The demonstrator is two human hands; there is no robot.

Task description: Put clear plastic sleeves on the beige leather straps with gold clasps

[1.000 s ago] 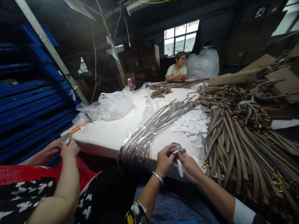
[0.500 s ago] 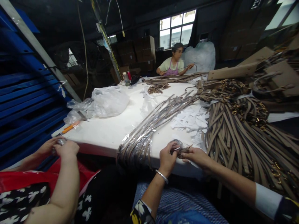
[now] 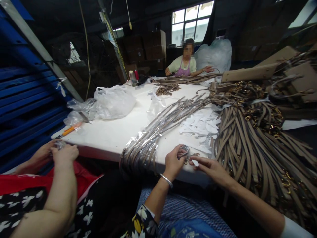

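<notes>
My left hand [image 3: 174, 162] is closed round a small plastic-wrapped strap end [image 3: 184, 151] at the near edge of the white table [image 3: 111, 135]. My right hand [image 3: 210, 167] pinches a small white paper sticker [image 3: 195, 162] right beside it. A bundle of plastic-wrapped tan straps [image 3: 158, 132] lies just left of my hands. A big heap of bare tan straps with gold buckles [image 3: 250, 138] spreads to my right. Loose white paper pieces [image 3: 200, 125] lie on the table beyond my hands.
A co-worker at my left in a flowered sleeve holds a small wrapped item with both hands [image 3: 58, 153]. An orange-handled knife [image 3: 68, 130] and clear plastic bags [image 3: 111, 102] lie at the left. Another person [image 3: 187, 64] sits at the far end. Blue racks [image 3: 27, 105] stand left.
The long white backing strip that hung from my hands is gone. My right hand now holds a small white sticker by the wrapped strap end. The person at the far end stretched an arm sideways.
</notes>
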